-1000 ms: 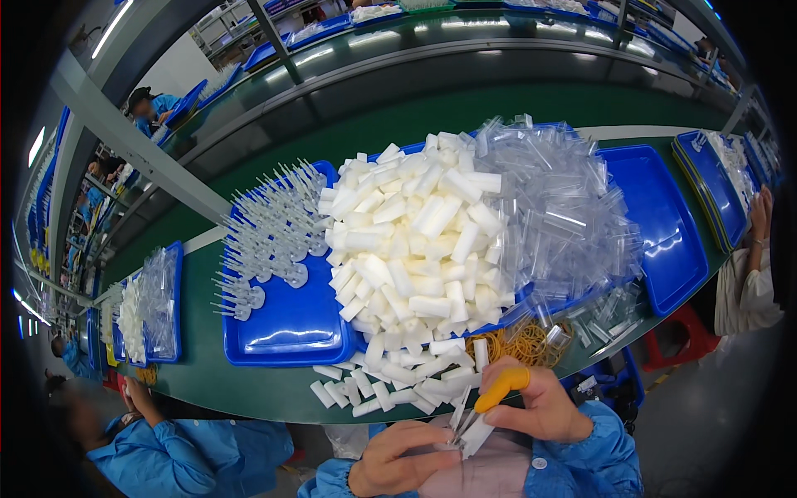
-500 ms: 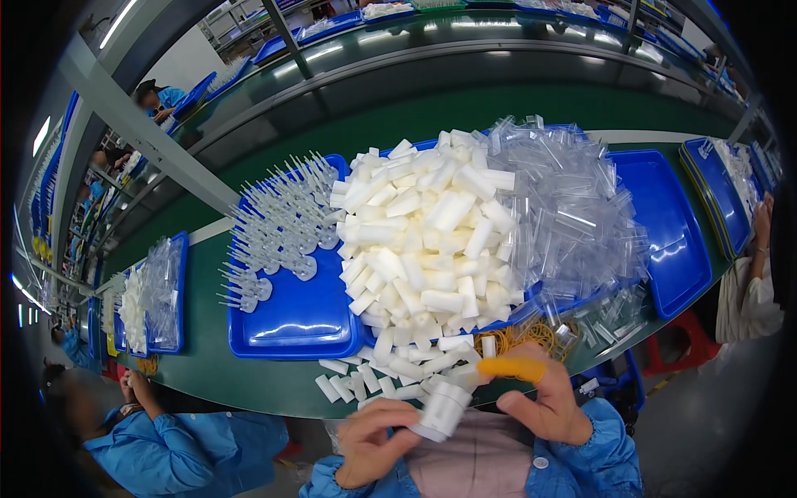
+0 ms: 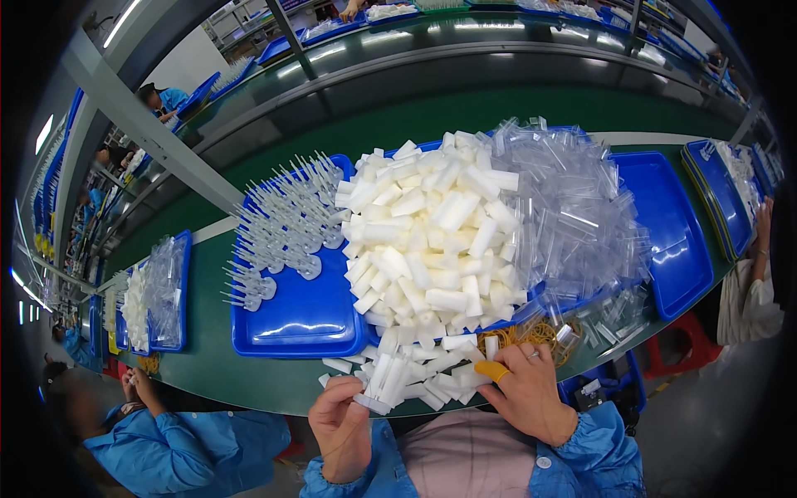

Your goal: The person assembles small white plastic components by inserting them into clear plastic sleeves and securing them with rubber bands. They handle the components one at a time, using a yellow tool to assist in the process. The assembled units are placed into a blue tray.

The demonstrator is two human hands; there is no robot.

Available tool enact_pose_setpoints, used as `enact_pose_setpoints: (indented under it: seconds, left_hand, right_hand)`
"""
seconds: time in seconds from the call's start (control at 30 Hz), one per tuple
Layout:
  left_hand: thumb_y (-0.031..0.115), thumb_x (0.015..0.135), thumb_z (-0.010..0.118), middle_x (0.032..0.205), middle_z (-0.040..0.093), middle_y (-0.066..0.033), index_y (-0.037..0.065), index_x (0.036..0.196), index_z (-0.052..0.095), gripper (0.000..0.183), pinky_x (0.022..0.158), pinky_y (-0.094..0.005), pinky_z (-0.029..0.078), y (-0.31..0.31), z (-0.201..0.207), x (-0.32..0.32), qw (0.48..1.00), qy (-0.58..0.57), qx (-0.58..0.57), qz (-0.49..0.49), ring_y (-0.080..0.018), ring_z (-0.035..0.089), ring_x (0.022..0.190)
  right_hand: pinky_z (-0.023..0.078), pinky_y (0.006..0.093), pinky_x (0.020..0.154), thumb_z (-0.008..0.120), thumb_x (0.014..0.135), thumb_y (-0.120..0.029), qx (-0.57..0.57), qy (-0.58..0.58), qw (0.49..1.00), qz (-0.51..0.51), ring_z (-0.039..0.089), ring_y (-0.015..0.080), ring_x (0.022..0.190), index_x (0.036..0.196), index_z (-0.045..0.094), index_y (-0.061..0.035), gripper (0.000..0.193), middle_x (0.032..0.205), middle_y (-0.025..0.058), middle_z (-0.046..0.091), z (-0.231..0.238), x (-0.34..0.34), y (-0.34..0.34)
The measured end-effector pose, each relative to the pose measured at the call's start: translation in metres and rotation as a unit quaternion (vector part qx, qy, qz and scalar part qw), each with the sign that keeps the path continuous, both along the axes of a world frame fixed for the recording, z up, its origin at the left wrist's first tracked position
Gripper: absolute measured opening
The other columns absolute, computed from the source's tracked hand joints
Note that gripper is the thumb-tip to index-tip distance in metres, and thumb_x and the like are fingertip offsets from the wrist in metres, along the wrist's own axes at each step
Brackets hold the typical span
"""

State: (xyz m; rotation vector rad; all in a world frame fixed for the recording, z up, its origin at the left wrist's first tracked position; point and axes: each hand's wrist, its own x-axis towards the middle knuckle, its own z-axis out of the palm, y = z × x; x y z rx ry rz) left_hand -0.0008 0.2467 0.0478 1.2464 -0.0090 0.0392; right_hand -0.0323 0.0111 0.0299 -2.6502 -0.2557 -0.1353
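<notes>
My left hand [image 3: 342,423] is closed around the rim of a translucent round base [image 3: 373,404] with white, roll-like pieces [image 3: 387,378] standing on it, tilted to the right. At the front edge of the heap, my right hand [image 3: 531,390] has a yellow finger cot on one finger; its thumb and that finger close on a white foam roll [image 3: 471,376]. Around both hands lie loose foam rolls [image 3: 433,388] on the green table. Behind them rises a large heap of white foam rolls [image 3: 432,241].
A blue tray [image 3: 299,328] on the left holds spiky translucent round-based parts [image 3: 286,216]. Clear plastic tubes [image 3: 573,212] are piled right of the foam, beside another blue tray [image 3: 664,224]. Yellow rubber bands [image 3: 540,334] lie near my right hand. A co-worker [image 3: 183,448] sits at left.
My left hand has moved left with the round-based piece and tilted it differently. My right hand has come away from that piece and down to the loose foam rolls.
</notes>
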Motion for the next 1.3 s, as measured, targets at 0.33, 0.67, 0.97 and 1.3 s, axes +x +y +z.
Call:
enact_pose_setpoints:
  seconds: [0.33, 0.67, 0.97, 1.3]
  left_hand:
    - [-0.004, 0.077, 0.065, 0.094, 0.06, -0.013, -0.003, 0.09, 0.066, 0.014, 0.075, -0.0287, 0.045, 0.01, -0.003, -0.006, 0.981, -0.107, 0.095, -0.134, -0.0195, 0.057, 0.087]
    - [-0.002, 0.062, 0.077, 0.086, 0.065, -0.0076, 0.004, 0.083, 0.072, 0.022, 0.065, -0.0288, 0.049, -0.013, 0.008, -0.003, 0.893, -0.254, 0.24, -0.284, -0.0214, 0.061, 0.077]
    - [-0.008, 0.06, 0.072, 0.088, 0.065, -0.0073, 0.004, 0.087, 0.072, 0.03, 0.066, -0.0295, 0.049, -0.013, 0.008, -0.002, 0.883, -0.264, 0.248, -0.299, -0.022, 0.061, 0.078]
    - [-0.013, 0.06, 0.069, 0.099, 0.06, -0.0113, 0.004, 0.094, 0.07, 0.038, 0.073, -0.0313, 0.05, -0.02, 0.019, -0.008, 0.878, -0.229, 0.297, -0.298, -0.0234, 0.061, 0.084]
  right_hand:
    - [0.045, 0.0294, 0.071, 0.066, 0.082, -0.011, 0.367, 0.083, 0.926, -0.037, 0.057, 0.0184, 0.076, 0.096, 0.063, -0.003, 0.017, 0.093, 0.0076, 0.06, 0.017, -0.003, -0.025]
    - [0.044, 0.0258, 0.083, 0.061, 0.088, -0.011, 0.666, 0.144, 0.727, -0.091, 0.055, 0.0108, 0.085, 0.107, 0.057, 0.0008, 0.023, 0.092, 0.0043, 0.059, 0.013, -0.001, -0.024]
    - [0.044, 0.0269, 0.083, 0.067, 0.083, -0.009, 0.706, 0.168, 0.682, -0.09, 0.057, 0.0116, 0.087, 0.102, 0.055, -0.0009, 0.024, 0.093, 0.0051, 0.06, 0.009, 0.001, -0.032]
    - [0.043, 0.0256, 0.082, 0.068, 0.081, -0.003, 0.682, 0.183, 0.704, -0.071, 0.056, 0.011, 0.087, 0.094, 0.061, 0.0003, 0.015, 0.092, 0.0046, 0.061, 0.014, -0.005, -0.018]
